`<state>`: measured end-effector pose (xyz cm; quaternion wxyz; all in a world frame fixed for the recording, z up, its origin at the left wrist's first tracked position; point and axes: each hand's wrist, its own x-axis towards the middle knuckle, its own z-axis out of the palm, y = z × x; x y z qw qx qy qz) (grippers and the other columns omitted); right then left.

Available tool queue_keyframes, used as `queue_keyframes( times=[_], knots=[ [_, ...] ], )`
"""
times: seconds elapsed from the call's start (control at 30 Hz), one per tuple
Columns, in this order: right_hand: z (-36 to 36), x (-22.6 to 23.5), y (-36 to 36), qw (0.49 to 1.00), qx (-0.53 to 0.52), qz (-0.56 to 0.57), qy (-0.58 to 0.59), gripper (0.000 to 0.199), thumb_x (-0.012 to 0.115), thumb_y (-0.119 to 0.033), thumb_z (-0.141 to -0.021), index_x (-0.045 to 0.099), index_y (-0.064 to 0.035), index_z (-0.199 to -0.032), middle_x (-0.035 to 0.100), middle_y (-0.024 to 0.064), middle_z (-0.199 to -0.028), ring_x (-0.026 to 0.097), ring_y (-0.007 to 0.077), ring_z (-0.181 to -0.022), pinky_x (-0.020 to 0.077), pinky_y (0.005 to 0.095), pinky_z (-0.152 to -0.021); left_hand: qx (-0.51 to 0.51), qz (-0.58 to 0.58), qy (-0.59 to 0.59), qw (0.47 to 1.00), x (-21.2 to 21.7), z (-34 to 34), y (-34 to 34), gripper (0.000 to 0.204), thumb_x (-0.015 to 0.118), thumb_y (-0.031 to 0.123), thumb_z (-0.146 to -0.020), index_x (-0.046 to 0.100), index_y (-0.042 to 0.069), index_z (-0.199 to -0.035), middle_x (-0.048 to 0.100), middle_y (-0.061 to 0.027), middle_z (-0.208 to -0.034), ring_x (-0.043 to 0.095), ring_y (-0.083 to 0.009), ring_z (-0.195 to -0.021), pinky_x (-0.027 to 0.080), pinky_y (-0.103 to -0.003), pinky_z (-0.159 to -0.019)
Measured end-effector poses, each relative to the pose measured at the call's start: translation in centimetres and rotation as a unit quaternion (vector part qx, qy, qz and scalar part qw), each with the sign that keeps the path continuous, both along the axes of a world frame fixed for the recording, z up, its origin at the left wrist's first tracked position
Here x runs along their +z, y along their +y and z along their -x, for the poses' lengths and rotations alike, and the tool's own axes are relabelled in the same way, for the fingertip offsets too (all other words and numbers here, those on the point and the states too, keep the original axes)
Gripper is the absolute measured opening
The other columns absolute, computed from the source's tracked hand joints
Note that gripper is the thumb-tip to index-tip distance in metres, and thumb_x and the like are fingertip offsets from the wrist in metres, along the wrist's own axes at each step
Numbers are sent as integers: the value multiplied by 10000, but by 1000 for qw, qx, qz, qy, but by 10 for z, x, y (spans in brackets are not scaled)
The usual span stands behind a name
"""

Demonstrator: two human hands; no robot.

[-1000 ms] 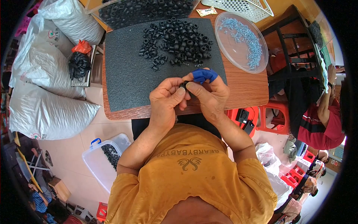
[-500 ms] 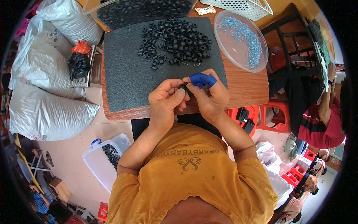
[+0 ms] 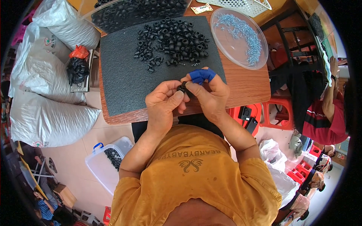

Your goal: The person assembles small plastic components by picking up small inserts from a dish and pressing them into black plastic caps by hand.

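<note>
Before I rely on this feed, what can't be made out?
Head view:
Small black part: mostly hidden by the left hand and right hand.
Skin under the blue wrap: covered by it.
Silvery bits on the dark mat: too small to identify.
White perforated basket: cut off by the top edge.

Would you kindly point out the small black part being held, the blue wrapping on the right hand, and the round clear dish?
Small black part (image 3: 182, 88): head view, on its exposed dark surface.
Blue wrapping (image 3: 202, 76): head view, on its middle.
Round clear dish (image 3: 233, 47): head view, on its bare base.
</note>
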<state>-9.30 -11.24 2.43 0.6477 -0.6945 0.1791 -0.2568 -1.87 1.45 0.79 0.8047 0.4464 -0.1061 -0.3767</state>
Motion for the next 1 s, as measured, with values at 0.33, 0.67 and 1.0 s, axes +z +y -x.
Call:
queue_keyframes(
  times=[0.33,0.67,1.0],
  knots=[
    [-5,-3,1,998,-15,37,-57,135,682,46,-841,652,-5,-962,642,45,-891,618,85,-738,491,231,-646,-3,1,-11,1000,-1,-1,0,191,622,41,-927,605,-37,-1101,668,-98,-825,584,-90,-617,489,-197,-559],
    [-2,6,3,997,13,-30,-73,141,640,63,-871,616,11,-1000,640,66,-893,612,82,-671,500,229,-608,1,18,-26,999,-3,-1,0,206,622,29,-923,604,-37,-1117,671,-112,-832,596,-96,-633,502,-202,-573],
    [-5,-3,-1,987,-11,140,-82,171,693,46,-791,640,-2,-947,625,114,-865,620,219,-736,494,309,-619,-2,3,-31,1000,-4,-2,1,206,622,35,-926,607,-36,-1118,677,-105,-834,600,-90,-639,504,-198,-577]
  ],
)
